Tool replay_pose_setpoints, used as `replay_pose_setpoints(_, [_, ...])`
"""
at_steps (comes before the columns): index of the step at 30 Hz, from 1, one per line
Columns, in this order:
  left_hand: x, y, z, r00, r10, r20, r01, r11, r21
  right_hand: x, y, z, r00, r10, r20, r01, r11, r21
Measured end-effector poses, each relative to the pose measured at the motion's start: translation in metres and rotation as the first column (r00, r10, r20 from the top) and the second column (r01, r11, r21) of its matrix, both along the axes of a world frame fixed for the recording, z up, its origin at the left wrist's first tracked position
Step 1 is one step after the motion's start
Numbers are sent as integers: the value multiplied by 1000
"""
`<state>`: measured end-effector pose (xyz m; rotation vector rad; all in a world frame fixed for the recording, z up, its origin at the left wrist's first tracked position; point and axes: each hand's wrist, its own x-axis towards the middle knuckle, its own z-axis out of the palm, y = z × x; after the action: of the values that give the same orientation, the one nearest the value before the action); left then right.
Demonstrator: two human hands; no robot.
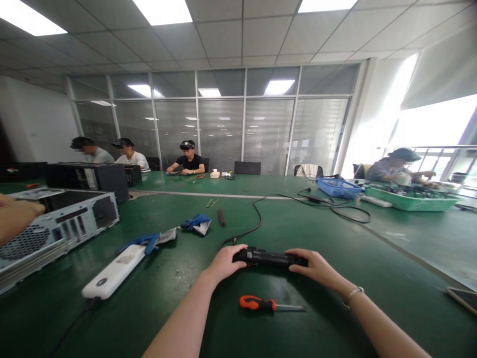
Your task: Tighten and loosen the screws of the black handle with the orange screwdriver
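Observation:
A long, narrow black plastic device (270, 258) lies crosswise in front of me, low over or on the green table; its exact kind is unclear. Around its left end my left hand (228, 262) is closed, thumb on the near side. My right hand (310, 266) grips the other end, with a pale bracelet on that wrist. Nearer to me, below the device, rests a screwdriver (257, 303) with an orange and black handle, its metal shaft pointing right.
At left, a white power bank-like box (115, 271) with a cable lies beside blue-grey gloves (199, 223) and an open metal computer case (78, 223), where another person's hand (18, 216) reaches in. A dark bar (221, 217), black cable (257, 221), blue basket (339, 189) and green basket (410, 200) lie farther off.

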<state>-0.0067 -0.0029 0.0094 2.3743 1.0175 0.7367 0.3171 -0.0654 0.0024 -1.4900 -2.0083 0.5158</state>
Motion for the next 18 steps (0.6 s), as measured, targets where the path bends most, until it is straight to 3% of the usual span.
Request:
replay_pose_setpoints(10, [1,-3,1,999,13,31,-12,1000,-11,-4,-2,1,1000,-22,12,22,1000,-4])
replay_pose_setpoints(14, [0,-1,-1,1000,15,27,-15,1000,0,-10,-6,4,994,-70,84,58,989,134])
replay_pose_setpoints(18, [1,3,-4,999,16,36,-17,1000,1,-40,-19,21,991,-111,76,88,961,263])
